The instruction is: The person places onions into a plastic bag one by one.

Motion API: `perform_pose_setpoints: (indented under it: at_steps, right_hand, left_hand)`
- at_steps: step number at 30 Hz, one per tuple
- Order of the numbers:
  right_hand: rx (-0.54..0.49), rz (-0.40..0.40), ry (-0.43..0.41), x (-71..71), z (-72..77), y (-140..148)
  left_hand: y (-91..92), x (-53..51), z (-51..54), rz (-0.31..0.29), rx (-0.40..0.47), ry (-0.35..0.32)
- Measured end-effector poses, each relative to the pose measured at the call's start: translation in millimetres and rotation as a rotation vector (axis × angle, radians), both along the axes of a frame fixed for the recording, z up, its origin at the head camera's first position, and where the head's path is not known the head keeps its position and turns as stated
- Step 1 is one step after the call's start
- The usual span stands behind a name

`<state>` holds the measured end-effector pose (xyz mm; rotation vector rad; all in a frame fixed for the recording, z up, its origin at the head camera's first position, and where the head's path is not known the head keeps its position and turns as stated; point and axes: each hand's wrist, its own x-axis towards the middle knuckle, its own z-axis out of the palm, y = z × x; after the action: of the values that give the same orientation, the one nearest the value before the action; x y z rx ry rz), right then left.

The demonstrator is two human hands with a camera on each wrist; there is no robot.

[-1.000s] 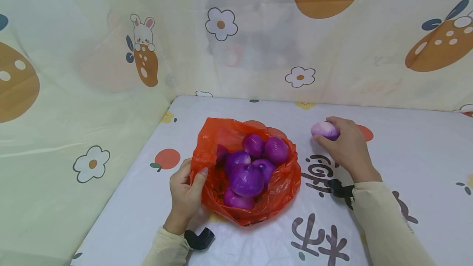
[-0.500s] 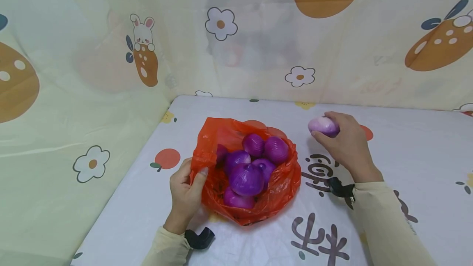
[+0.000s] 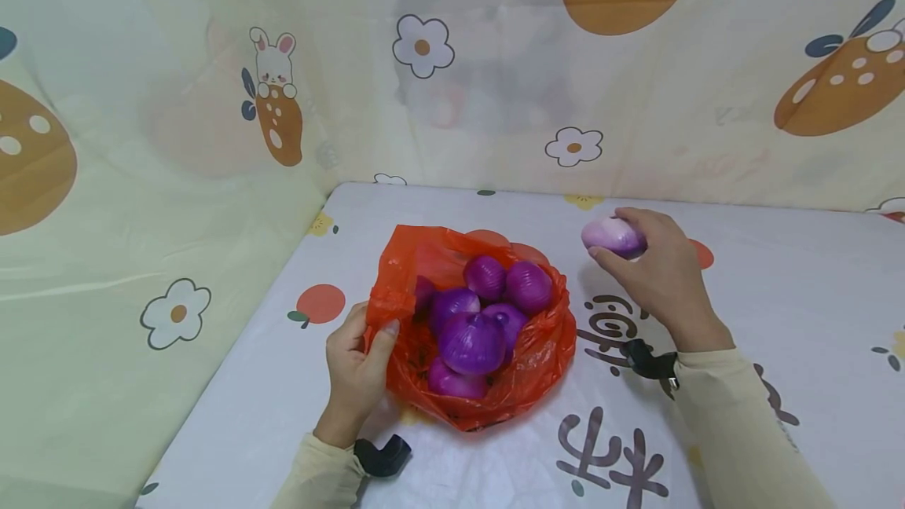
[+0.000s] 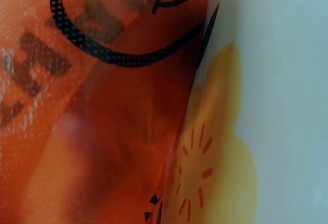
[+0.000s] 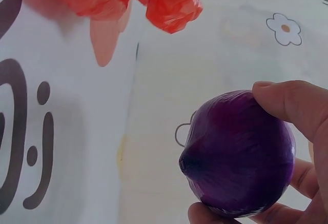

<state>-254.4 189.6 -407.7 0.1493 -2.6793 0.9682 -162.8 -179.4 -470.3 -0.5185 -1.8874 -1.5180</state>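
Observation:
A red plastic bag point(image 3: 544, 371) stands with its mouth spread wide, and several purple onions point(image 3: 472, 344) lie inside it. My left hand point(image 3: 359, 364) pinches the bag's left rim between thumb and fingers. Off to the right of the bag, my right hand point(image 3: 661, 273) holds one purple onion point(image 3: 613, 237) above the table. In the right wrist view, thumb and fingers wrap round that onion point(image 5: 238, 155), its pointed end facing left. The left wrist view is filled by the bag's printed side point(image 4: 113, 106); the left hand does not show there.
A white printed cloth point(image 3: 792, 281) with fruit, flowers and dark lettering covers the table. Behind and to the left hang pale curtains point(image 3: 495, 100) with rabbit and flower prints. Each wrist wears a black mount, the left one point(image 3: 383, 456) close to the bag.
My right hand has lifted the onion slightly, moving it up and a little left toward the bag. The left hand and the bag have stayed still.

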Motion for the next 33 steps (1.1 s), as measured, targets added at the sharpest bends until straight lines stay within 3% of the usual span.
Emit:
perform_pose_setpoints:
  at_steps: [33]
  right_hand:
    - [-0.093, 0.092, 0.080, 14.0, 15.0, -28]
  left_hand:
    - [0.3, 0.1, -0.8, 0.005, 0.001, -0.014]
